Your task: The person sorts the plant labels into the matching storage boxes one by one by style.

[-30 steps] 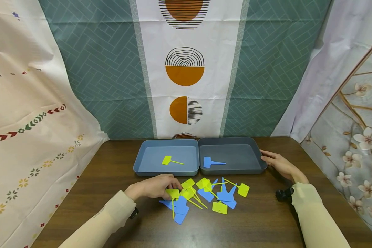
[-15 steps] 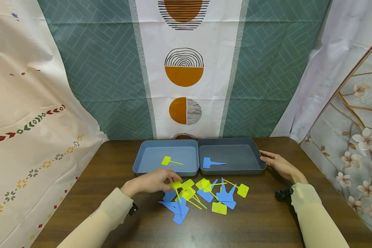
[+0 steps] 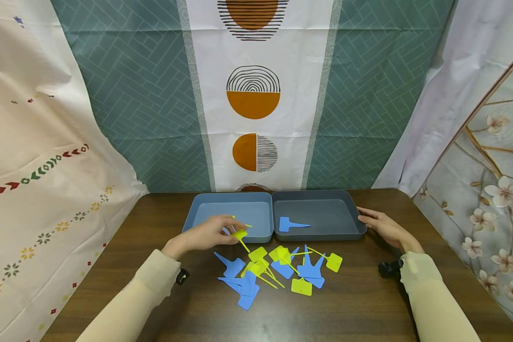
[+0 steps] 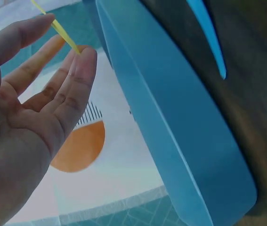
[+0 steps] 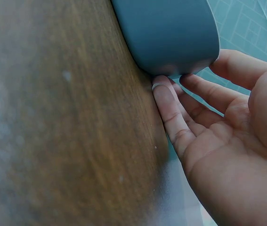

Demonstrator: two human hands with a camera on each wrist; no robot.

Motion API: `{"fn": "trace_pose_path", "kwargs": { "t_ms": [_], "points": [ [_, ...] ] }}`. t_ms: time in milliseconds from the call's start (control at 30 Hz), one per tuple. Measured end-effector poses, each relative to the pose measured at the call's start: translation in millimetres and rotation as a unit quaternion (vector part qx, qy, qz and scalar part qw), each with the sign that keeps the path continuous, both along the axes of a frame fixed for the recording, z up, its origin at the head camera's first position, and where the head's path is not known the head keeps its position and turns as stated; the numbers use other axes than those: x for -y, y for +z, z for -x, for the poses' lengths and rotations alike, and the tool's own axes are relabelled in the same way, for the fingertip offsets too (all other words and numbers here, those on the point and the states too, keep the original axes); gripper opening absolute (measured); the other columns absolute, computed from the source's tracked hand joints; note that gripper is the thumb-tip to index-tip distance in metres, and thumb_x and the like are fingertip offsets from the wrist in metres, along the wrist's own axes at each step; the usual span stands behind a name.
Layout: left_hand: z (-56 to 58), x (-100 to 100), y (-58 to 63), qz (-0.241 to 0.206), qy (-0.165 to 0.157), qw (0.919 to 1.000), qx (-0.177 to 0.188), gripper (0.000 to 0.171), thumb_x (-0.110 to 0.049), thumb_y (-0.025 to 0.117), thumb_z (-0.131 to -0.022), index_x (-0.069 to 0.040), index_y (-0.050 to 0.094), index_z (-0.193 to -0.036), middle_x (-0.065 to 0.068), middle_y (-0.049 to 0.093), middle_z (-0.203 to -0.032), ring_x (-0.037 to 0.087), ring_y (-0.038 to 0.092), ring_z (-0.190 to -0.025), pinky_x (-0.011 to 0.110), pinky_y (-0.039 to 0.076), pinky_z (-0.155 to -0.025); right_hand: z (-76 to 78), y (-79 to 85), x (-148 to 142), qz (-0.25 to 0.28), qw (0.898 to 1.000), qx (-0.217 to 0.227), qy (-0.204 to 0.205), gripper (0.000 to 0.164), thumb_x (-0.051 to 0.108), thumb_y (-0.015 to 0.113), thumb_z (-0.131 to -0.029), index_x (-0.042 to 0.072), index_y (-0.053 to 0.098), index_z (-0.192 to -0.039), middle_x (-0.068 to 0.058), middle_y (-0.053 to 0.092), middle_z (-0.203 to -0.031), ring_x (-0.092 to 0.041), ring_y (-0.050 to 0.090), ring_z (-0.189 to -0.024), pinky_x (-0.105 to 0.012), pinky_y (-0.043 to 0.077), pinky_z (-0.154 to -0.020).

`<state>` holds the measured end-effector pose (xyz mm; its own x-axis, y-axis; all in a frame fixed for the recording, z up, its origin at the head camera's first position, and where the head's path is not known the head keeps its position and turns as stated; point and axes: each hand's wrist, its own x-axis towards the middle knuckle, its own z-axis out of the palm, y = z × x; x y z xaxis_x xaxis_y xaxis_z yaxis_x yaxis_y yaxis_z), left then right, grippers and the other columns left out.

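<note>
My left hand (image 3: 207,232) pinches a yellow T-shaped plant label (image 3: 240,234) between thumb and fingers, stem pointing down, at the front of the blue tray (image 3: 256,211). In the left wrist view the label (image 4: 66,35) shows edge-on at the fingertips. Another yellow label (image 3: 248,225) lies inside that tray, mostly hidden by the hand. On the right, my right hand (image 3: 389,230) touches the end wall of the dark grey tray (image 3: 325,213) with loosely extended fingers (image 5: 171,106). A blue plant label (image 3: 284,224) lies in the dark tray.
Several yellow labels (image 3: 301,287) and blue labels (image 3: 248,297) lie loosely overlapping on the brown wooden table (image 3: 325,313) before the trays. The two trays stand side by side near the back edge. Patterned cloth (image 3: 256,166) hangs behind.
My left hand has lifted the yellow label off the pile and carried it up toward the blue tray, uncovering a blue label on the table. My right hand has stayed at the dark tray.
</note>
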<state>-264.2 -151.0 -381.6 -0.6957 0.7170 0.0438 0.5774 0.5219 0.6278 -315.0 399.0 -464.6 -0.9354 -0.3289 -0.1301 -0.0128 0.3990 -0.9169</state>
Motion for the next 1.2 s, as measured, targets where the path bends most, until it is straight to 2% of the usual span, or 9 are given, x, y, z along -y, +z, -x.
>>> {"fn": "trace_pose_path", "kwargs": {
  "t_ms": [133, 367, 633, 833, 1000, 1200],
  "points": [
    [9.3, 5, 5.6, -0.006, 0.029, 0.9995, -0.007, 0.037, -0.014, 0.072, -0.100, -0.003, 0.067, -0.135, 0.009, 0.067, -0.126, 0.024, 0.066, -0.108, 0.034, 0.057, -0.090, 0.1, 0.3, 0, -0.002, 1.000, 0.000, 0.000, 0.071, 0.030, 0.050, -0.112, -0.004, 0.016, -0.164, -0.031, 0.018, -0.167, -0.047, 0.027, -0.151, -0.010, 0.042, -0.093],
    [24.8, 13, 15.0, 0.002, 0.081, 0.9965, -0.020, 0.036, -0.015, 0.072, -0.100, -0.008, 0.069, -0.135, 0.010, 0.066, -0.126, 0.024, 0.065, -0.106, 0.038, 0.057, -0.088, 0.4, 1.0, 0, 0.004, 1.000, 0.003, 0.001, 0.071, 0.030, 0.050, -0.112, -0.003, 0.016, -0.164, -0.032, 0.019, -0.167, -0.048, 0.028, -0.150, -0.011, 0.043, -0.094],
    [43.5, 21, 16.6, 0.027, 0.097, 0.9945, -0.029, 0.038, -0.014, 0.070, -0.101, -0.006, 0.067, -0.138, 0.010, 0.068, -0.131, 0.027, 0.065, -0.111, 0.039, 0.057, -0.086, 0.0, 0.1, 1, 0.001, 1.000, 0.001, 0.002, 0.071, 0.031, 0.050, -0.112, -0.003, 0.016, -0.164, -0.032, 0.019, -0.167, -0.048, 0.029, -0.150, -0.012, 0.042, -0.094],
    [53.3, 23, 24.0, 0.044, 0.109, 0.9927, -0.025, 0.038, -0.014, 0.069, -0.101, -0.004, 0.066, -0.137, 0.011, 0.070, -0.124, 0.029, 0.065, -0.111, 0.045, 0.056, -0.089, 0.0, -0.8, 0, 0.001, 1.000, 0.002, -0.002, 0.070, 0.030, 0.049, -0.112, -0.004, 0.016, -0.164, -0.032, 0.018, -0.166, -0.049, 0.028, -0.150, -0.011, 0.043, -0.093],
    [62.3, 18, 31.6, 0.051, 0.108, 0.9926, -0.020, 0.039, -0.015, 0.069, -0.101, -0.001, 0.065, -0.137, 0.014, 0.068, -0.121, 0.031, 0.066, -0.110, 0.045, 0.056, -0.090, -0.2, -1.0, -1, -0.002, 1.000, 0.003, -0.002, 0.071, 0.030, 0.049, -0.112, -0.005, 0.016, -0.164, -0.032, 0.018, -0.167, -0.049, 0.027, -0.150, -0.011, 0.042, -0.094],
    [68.8, 16, 37.6, 0.076, 0.096, 0.9924, 0.001, 0.039, -0.014, 0.066, -0.103, -0.003, 0.064, -0.140, 0.018, 0.066, -0.132, 0.034, 0.064, -0.118, 0.045, 0.056, -0.094, -0.4, -0.6, -1, -0.005, 1.000, 0.003, -0.006, 0.071, 0.032, 0.050, -0.111, -0.003, 0.017, -0.164, -0.032, 0.018, -0.167, -0.048, 0.028, -0.150, -0.012, 0.042, -0.095]
  ]
}}
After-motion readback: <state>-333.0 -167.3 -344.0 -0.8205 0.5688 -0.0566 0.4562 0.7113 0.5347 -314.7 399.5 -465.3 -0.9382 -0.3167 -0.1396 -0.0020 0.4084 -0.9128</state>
